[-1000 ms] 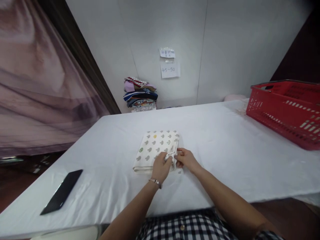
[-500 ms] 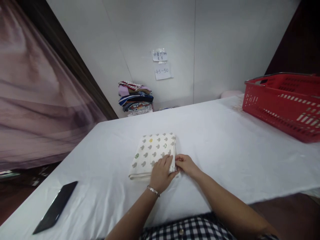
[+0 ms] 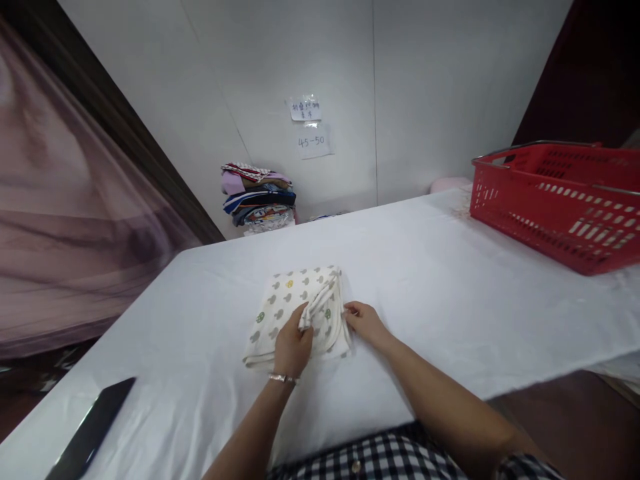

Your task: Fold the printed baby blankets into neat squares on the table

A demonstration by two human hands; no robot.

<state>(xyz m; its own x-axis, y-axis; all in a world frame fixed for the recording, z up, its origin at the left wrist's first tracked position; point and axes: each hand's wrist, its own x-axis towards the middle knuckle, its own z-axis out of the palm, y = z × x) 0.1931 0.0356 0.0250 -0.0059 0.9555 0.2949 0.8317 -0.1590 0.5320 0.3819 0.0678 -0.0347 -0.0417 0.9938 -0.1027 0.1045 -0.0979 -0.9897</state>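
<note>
A folded cream cloth [image 3: 287,300] printed with small grey shapes lies on the white table [image 3: 430,280] in front of me. My left hand [image 3: 293,347], with a bracelet on the wrist, pinches a bunched fold of the cloth near its front edge and lifts it slightly. Fingers of my right hand [image 3: 364,321] are closed on the cloth's right front corner. The rest of the cloth stays flat on the table.
A red plastic basket [image 3: 555,200] stands at the table's right back. A dark phone [image 3: 90,433] lies at the front left edge. A stack of folded clothes [image 3: 259,198] sits against the wall under two paper notes [image 3: 309,127]. A pink curtain [image 3: 75,220] hangs on the left.
My left hand has slid left along the cloth's front and gathered a fold upward, rumpling the right side. The view has shifted, so everything sits further left and lower.
</note>
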